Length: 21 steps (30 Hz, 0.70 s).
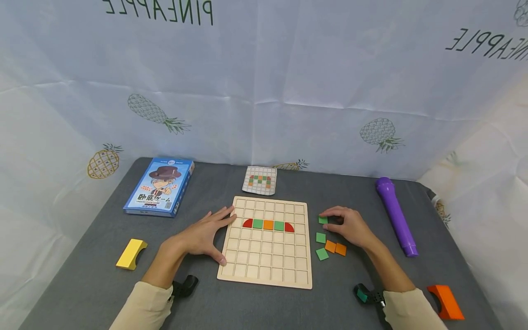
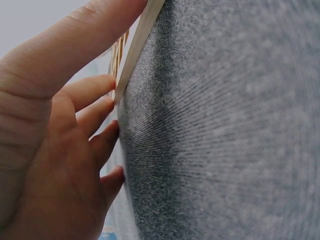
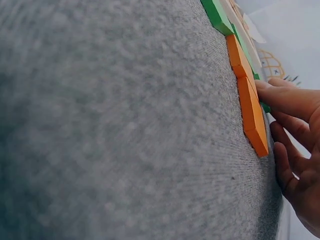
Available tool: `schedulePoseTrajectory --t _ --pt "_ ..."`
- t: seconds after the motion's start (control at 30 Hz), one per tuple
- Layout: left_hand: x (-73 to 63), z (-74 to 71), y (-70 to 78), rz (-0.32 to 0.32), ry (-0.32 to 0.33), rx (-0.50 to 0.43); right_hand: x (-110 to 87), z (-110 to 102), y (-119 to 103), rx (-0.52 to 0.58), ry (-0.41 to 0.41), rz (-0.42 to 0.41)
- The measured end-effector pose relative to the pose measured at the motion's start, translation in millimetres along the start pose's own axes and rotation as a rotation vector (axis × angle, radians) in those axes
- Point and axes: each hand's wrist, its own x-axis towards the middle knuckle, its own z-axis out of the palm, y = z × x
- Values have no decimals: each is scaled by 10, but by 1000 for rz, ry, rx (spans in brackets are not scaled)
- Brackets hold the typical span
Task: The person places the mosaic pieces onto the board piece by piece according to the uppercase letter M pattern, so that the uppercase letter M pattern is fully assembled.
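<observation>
A square wooden grid board (image 1: 264,282) lies flat on the table. One row on it holds a red quarter-round tile (image 1: 247,223), a green tile (image 1: 257,223), an orange tile (image 1: 268,225), another green one and a second red piece. My left hand (image 1: 202,233) rests with spread fingers along the board's left edge, thumb near the lower corner. Right of the board, my right hand (image 1: 350,224) pinches a green square tile (image 1: 323,220) between thumb and index finger. Below it on the cloth lie two more green tiles (image 1: 321,238) and two orange tiles (image 3: 252,115).
Behind the board sits a small pattern card (image 1: 259,180). A blue game box (image 1: 160,187) and a yellow arch block (image 1: 131,253) are at left. To the right lie a purple microphone-shaped stick (image 1: 397,216) and an orange arch block (image 1: 447,302). A pineapple-print curtain (image 1: 309,82) hangs behind.
</observation>
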Motion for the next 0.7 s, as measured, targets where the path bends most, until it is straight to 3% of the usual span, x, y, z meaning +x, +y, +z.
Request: schedulePoseTrajectory --t 0.7 --pt "0 0 5 -30 -4 -6 50 -112 -85 51 1 -13"
